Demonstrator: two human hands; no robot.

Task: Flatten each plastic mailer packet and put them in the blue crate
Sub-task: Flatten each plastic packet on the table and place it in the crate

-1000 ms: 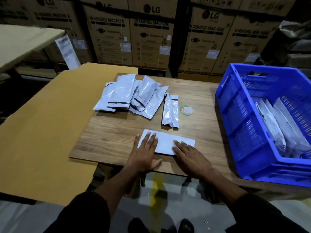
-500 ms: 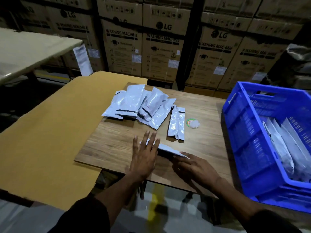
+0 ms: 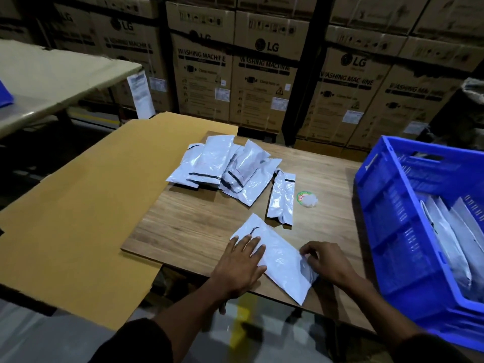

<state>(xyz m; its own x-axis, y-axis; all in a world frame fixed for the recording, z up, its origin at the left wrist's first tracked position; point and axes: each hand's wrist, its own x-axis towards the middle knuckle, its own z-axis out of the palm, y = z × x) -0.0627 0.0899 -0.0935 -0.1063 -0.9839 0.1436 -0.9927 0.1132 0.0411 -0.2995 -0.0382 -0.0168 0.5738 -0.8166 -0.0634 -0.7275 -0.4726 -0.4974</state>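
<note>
Head view: mailer packet lying slantwise on the tabletop, between the hands. Left hand lies flat, fingers spread, pressing its near-left end; right hand pinches its right edge with curled fingers. Unflattened packets lie beyond both hands; blue crate stands right of the right hand.

A mailer lies slantwise on the bench between the hands, the left hand flat on its left end, the right hand at its right edge. Just beyond the hands stands a single packet, a round sticker to its right. Farther out, left of it, is a heap of packets. The crate, right of the right hand, holds more mailers. A cardboard sheet lies left of the left hand; boxes stand behind.
</note>
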